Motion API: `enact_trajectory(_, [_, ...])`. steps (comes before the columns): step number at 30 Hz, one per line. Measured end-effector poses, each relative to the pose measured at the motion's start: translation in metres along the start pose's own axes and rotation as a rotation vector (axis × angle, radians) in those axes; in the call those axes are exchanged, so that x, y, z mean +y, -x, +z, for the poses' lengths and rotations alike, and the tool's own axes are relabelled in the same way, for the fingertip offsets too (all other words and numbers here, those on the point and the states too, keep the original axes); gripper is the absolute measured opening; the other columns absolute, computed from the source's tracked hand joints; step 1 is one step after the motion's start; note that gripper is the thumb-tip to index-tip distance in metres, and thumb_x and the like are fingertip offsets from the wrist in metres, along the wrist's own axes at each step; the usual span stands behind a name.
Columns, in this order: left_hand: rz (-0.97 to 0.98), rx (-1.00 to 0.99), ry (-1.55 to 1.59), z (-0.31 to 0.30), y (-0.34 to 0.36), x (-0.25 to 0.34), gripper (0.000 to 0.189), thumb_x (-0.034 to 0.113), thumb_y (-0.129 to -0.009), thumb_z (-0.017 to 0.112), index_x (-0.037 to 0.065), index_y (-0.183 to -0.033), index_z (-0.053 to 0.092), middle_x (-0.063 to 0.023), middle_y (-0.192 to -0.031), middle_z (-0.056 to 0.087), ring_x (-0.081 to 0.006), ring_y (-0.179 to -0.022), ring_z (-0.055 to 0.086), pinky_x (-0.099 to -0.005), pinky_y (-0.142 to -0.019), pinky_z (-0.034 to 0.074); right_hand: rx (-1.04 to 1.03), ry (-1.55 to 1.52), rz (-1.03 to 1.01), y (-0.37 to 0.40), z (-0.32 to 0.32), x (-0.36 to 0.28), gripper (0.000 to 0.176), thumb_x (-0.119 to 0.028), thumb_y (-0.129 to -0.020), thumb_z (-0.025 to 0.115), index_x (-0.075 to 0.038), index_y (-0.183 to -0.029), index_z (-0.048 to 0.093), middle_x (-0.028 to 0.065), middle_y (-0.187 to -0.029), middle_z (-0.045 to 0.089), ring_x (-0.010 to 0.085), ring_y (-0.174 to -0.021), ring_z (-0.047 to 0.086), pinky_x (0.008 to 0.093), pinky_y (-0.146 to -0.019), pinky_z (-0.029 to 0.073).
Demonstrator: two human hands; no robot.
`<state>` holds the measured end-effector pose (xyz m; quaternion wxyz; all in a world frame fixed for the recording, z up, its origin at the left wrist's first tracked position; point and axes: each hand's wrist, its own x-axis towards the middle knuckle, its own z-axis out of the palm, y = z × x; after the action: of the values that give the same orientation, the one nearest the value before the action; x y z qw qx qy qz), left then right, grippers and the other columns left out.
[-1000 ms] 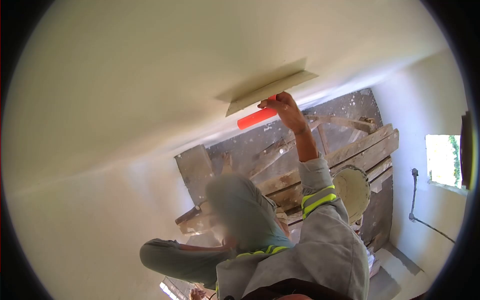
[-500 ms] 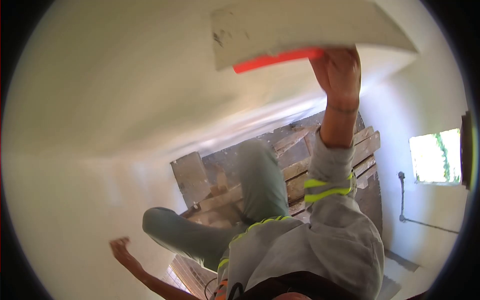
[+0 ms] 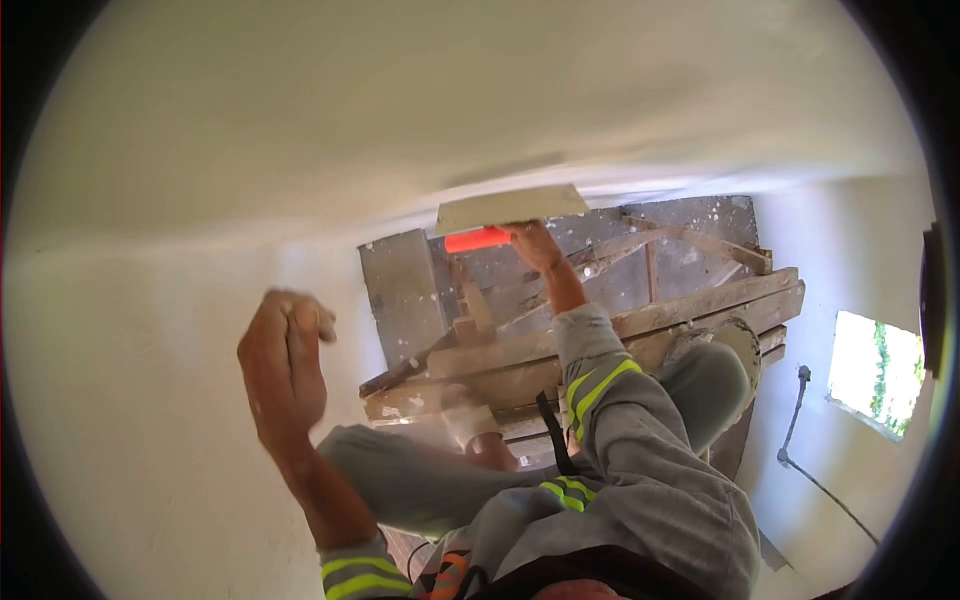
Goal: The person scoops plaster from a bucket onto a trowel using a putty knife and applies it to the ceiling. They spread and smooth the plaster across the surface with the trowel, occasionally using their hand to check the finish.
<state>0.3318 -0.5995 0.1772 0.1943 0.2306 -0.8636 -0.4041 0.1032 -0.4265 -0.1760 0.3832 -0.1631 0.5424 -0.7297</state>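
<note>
My right hand (image 3: 537, 246) grips the red handle of a wide plastering trowel (image 3: 512, 207). The pale blade, tilted with its flat side up along the wall, is close to the lower part of the plastered wall (image 3: 480, 110). Raised at the left, my left hand (image 3: 285, 365) has its fingers curled in, and nothing shows in it. It overlaps the pale side wall (image 3: 130, 400) in this view.
Under me is a platform of worn wooden planks (image 3: 620, 325). A plaster-crusted bucket (image 3: 745, 345) stands beside my right knee. Grey floor spotted with white (image 3: 600, 275) and a grey board (image 3: 405, 290) lie below. On the right are a window opening (image 3: 878, 370) and a wall groove (image 3: 800, 410).
My right hand has brought the trowel down from high on the wall to its lower part. My left hand has come up and closer to the camera. My legs have shifted apart.
</note>
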Motion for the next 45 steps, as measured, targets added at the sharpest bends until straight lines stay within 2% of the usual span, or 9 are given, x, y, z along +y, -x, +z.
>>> enact_trajectory(6, [-0.048, -0.036, -0.190, -0.010, 0.006, -0.006, 0.024, 0.012, -0.097, 0.047, 0.000, -0.076, 0.048, -0.0100, -0.065, 0.053, -0.0207, -0.059, 0.053, -0.0319, -0.058, 0.043, 0.061, -0.150, 0.048, -0.033, 0.043, -0.079, 0.021, -0.016, -0.088, 0.068, 0.004, -0.094, 0.067, 0.0139, -0.089, 0.069, 0.0207, -0.088, 0.065, 0.0343, -0.084, 0.050])
enact_trajectory(12, [-0.114, -0.124, -0.045, 0.005, -0.032, -0.006, 0.029, 0.017, -0.100, 0.043, -0.001, -0.078, 0.048, -0.0109, -0.063, 0.053, -0.0192, -0.058, 0.050, -0.0324, -0.057, 0.041, -0.137, 0.110, -0.350, 0.019, 0.147, -0.320, 0.020, -0.013, -0.090, 0.063, 0.006, -0.086, 0.068, 0.0147, -0.083, 0.069, 0.0236, -0.085, 0.066, 0.0330, -0.082, 0.052])
enact_trajectory(14, [-0.076, -0.116, 0.013, 0.008, -0.036, -0.004, 0.032, 0.022, -0.100, 0.045, -0.001, -0.078, 0.047, -0.0138, -0.063, 0.055, -0.0229, -0.056, 0.054, -0.0346, -0.056, 0.043, -0.004, 0.389, -0.447, 0.037, 0.138, -0.327, 0.017, -0.012, -0.089, 0.064, 0.005, -0.094, 0.066, 0.0153, -0.097, 0.067, 0.0226, -0.092, 0.065, 0.0341, -0.087, 0.050])
enact_trajectory(18, [-0.142, -0.188, -0.091, -0.010, -0.030, -0.003, 0.032, 0.023, -0.099, 0.046, -0.001, -0.078, 0.046, -0.0142, -0.063, 0.054, -0.0230, -0.056, 0.055, -0.0352, -0.057, 0.043, 0.251, 0.550, -0.496, 0.078, 0.089, -0.275, 0.025, -0.008, -0.086, 0.067, 0.002, -0.109, 0.063, 0.0149, -0.120, 0.061, 0.0213, -0.105, 0.062, 0.0369, -0.095, 0.048])
enact_trajectory(23, [-0.167, -0.074, -0.180, -0.015, -0.010, -0.001, 0.030, 0.024, -0.099, 0.048, 0.000, -0.080, 0.048, -0.0135, -0.063, 0.053, -0.0229, -0.055, 0.051, -0.0355, -0.056, 0.043, 0.094, -0.160, -0.058, 0.063, 0.021, -0.095, 0.025, -0.005, -0.083, 0.067, -0.001, -0.106, 0.060, 0.0099, -0.107, 0.063, 0.0213, -0.099, 0.061, 0.0359, -0.088, 0.047])
enact_trajectory(29, [-0.229, -0.115, -0.169, 0.000, 0.019, 0.027, 0.021, 0.013, -0.098, 0.039, 0.000, -0.082, 0.044, -0.0093, -0.066, 0.047, -0.0176, -0.062, 0.047, -0.0319, -0.061, 0.041, 0.108, -0.250, -0.014, -0.019, -0.033, -0.001, 0.021, -0.009, -0.082, 0.069, -0.003, -0.100, 0.060, 0.0074, -0.094, 0.062, 0.0207, -0.090, 0.061, 0.0350, -0.086, 0.047])
enact_trajectory(33, [-0.194, -0.191, -0.191, 0.004, 0.010, 0.021, 0.022, 0.013, -0.099, 0.038, 0.000, -0.082, 0.044, -0.0108, -0.064, 0.049, -0.0196, -0.060, 0.047, -0.0325, -0.061, 0.041, 0.033, -0.212, -0.012, -0.017, -0.007, -0.070, 0.021, -0.009, -0.083, 0.068, -0.002, -0.101, 0.060, 0.0069, -0.095, 0.063, 0.0193, -0.091, 0.061, 0.0341, -0.085, 0.048])
enact_trajectory(41, [-0.245, -0.410, -0.209, 0.034, -0.046, -0.036, 0.032, 0.027, -0.096, 0.043, 0.000, -0.081, 0.053, -0.0169, -0.064, 0.057, -0.0357, -0.064, 0.058, -0.0438, -0.065, 0.045, -0.139, -0.050, -0.496, 0.031, 0.120, -0.360, 0.014, -0.008, -0.091, 0.060, 0.005, -0.093, 0.066, 0.0134, -0.091, 0.068, 0.0230, -0.084, 0.067, 0.0355, -0.085, 0.052])
enact_trajectory(45, [-0.267, -0.503, -0.111, 0.041, -0.057, -0.045, 0.035, 0.029, -0.096, 0.044, 0.000, -0.080, 0.054, -0.0175, -0.064, 0.058, -0.0345, -0.065, 0.060, -0.0434, -0.066, 0.046, -0.360, 0.050, -0.752, 0.063, 0.137, -0.459, 0.015, -0.003, -0.091, 0.058, 0.007, -0.099, 0.065, 0.0146, -0.092, 0.069, 0.0248, -0.087, 0.068, 0.0370, -0.087, 0.052])
